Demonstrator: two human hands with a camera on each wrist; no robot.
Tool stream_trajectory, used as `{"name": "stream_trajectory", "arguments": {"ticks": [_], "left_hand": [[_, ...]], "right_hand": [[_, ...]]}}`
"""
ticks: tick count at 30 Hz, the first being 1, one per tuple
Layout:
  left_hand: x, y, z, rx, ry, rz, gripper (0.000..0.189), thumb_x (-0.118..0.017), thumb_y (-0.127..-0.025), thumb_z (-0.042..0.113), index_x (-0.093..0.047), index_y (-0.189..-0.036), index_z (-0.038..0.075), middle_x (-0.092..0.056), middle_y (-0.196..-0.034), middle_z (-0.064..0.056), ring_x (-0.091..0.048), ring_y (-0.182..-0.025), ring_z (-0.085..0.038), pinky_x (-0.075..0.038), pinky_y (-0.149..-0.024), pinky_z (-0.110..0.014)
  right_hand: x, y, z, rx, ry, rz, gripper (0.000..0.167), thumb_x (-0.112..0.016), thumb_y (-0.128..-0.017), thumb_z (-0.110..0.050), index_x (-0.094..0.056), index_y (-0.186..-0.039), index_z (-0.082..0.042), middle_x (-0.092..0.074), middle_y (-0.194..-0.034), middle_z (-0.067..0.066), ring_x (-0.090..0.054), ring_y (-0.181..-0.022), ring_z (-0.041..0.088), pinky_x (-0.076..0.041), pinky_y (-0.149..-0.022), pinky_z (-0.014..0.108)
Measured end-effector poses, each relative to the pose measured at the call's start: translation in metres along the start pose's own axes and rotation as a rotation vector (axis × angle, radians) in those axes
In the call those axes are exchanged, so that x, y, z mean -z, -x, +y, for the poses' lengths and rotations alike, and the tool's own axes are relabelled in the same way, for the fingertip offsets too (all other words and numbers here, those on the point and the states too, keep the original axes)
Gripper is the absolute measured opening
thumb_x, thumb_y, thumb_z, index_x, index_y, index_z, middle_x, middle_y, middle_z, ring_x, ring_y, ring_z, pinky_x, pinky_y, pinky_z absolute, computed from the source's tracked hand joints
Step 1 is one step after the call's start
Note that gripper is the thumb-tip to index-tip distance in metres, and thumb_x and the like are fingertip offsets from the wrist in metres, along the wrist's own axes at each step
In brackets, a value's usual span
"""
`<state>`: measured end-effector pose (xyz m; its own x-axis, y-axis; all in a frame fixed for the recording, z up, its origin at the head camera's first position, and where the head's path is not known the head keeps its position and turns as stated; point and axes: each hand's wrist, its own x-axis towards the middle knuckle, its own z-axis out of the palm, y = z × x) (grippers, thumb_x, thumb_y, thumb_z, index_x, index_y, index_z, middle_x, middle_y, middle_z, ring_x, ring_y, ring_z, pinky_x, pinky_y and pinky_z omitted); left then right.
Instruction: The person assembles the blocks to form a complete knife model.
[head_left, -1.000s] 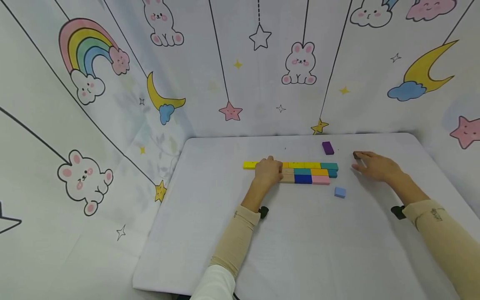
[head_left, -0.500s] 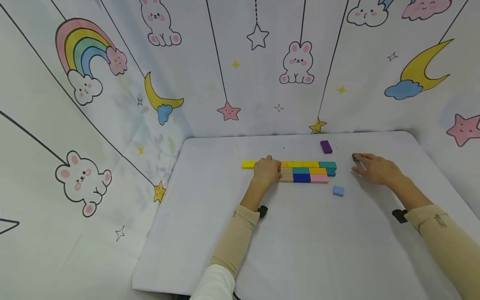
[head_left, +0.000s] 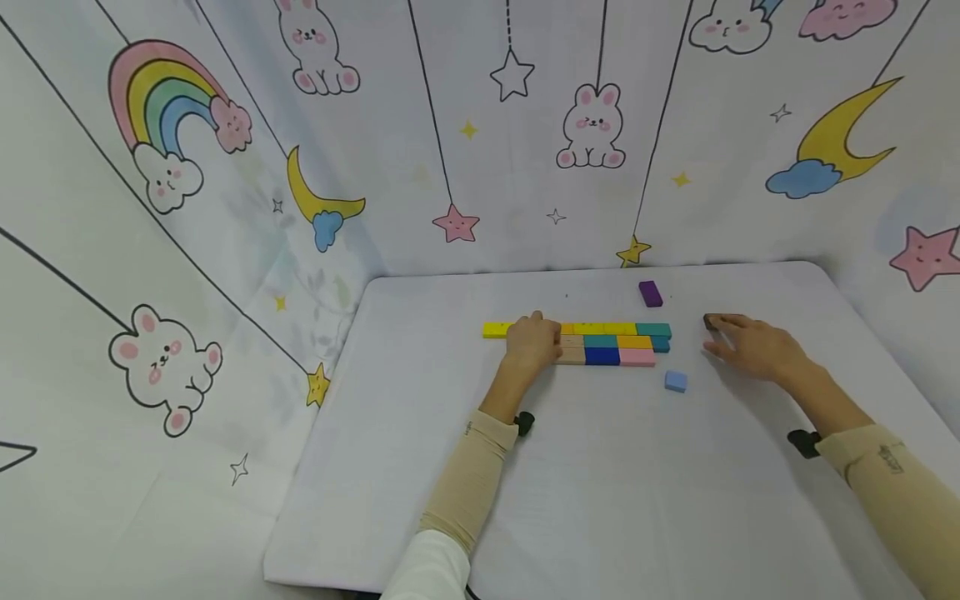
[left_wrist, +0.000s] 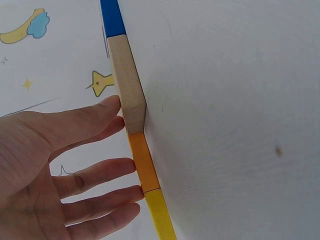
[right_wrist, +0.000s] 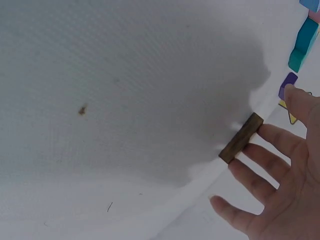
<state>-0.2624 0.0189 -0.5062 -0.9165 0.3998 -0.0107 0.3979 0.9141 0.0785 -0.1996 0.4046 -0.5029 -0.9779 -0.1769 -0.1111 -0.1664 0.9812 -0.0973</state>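
Note:
Rows of coloured blocks (head_left: pixel 600 356) lie side by side on the table, yellow, teal, blue, pink and plain wood among them. My left hand (head_left: pixel 534 340) rests over the left part of these rows. In the left wrist view, its thumb and extended fingertips touch a plain wooden block (left_wrist: pixel 127 75) and an orange block (left_wrist: pixel 145 162). To the right, my right hand (head_left: pixel 757 346) reaches to a dark brown block (head_left: pixel 709 322). The right wrist view has several outstretched fingertips (right_wrist: pixel 250 170) against one long side of this brown block, with the thumb apart from it.
A purple block (head_left: pixel 650 293) lies behind the rows, towards the table's back edge. Near their front right corner is a light blue block (head_left: pixel 676 381). A wall cloth (head_left: pixel 525 183) printed with bunnies, stars and moons rises behind the white table (head_left: pixel 600 500).
My right hand has drawn the brown block a short way over the table towards me. The left hand stays over the rows. The head view has shifted slightly.

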Motion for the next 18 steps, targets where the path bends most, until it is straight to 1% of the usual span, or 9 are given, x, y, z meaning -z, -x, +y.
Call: {"name": "stream_trajectory", "arguments": {"ticks": [3, 9, 13, 18], "left_hand": [[-0.001, 0.0, 0.0, -0.002, 0.0, 0.003, 0.015, -0.076, -0.096, 0.04, -0.071, -0.093, 0.026, -0.059, -0.094, 0.002, -0.055, -0.081, -0.016, -0.05, -0.067, -0.03], [-0.002, -0.001, 0.0, 0.003, -0.008, -0.013, 0.016, -0.076, -0.096, 0.042, -0.071, -0.095, 0.026, -0.059, -0.095, 0.002, -0.055, -0.082, -0.016, -0.05, -0.068, -0.03], [-0.003, 0.0, 0.0, -0.001, -0.014, -0.013, 0.017, -0.075, -0.097, 0.043, -0.071, -0.096, 0.026, -0.059, -0.095, 0.002, -0.055, -0.082, -0.016, -0.05, -0.067, -0.03], [-0.002, 0.001, 0.0, 0.001, -0.017, -0.013, 0.017, -0.074, -0.097, 0.043, -0.072, -0.097, 0.026, -0.059, -0.097, 0.001, -0.055, -0.083, -0.016, -0.051, -0.069, -0.031]], "right_hand": [[0.0, 0.002, -0.001, -0.003, 0.003, -0.001, 0.067, -0.056, -0.107, -0.041, -0.044, -0.152, 0.007, -0.037, -0.153, 0.038, -0.046, -0.128, 0.064, -0.045, -0.096, 0.074], [-0.002, 0.004, 0.001, -0.002, 0.001, 0.006, 0.065, -0.054, -0.108, -0.043, -0.047, -0.151, 0.004, -0.04, -0.151, 0.039, -0.047, -0.126, 0.064, -0.047, -0.092, 0.074], [-0.006, 0.007, 0.0, -0.008, 0.006, 0.002, 0.067, -0.056, -0.106, -0.044, -0.046, -0.152, 0.003, -0.041, -0.152, 0.037, -0.047, -0.127, 0.063, -0.047, -0.092, 0.073], [-0.009, 0.015, -0.006, -0.005, 0.006, 0.022, 0.066, -0.058, -0.105, -0.041, -0.047, -0.152, 0.003, -0.042, -0.152, 0.036, -0.048, -0.127, 0.062, -0.047, -0.093, 0.073]]}}
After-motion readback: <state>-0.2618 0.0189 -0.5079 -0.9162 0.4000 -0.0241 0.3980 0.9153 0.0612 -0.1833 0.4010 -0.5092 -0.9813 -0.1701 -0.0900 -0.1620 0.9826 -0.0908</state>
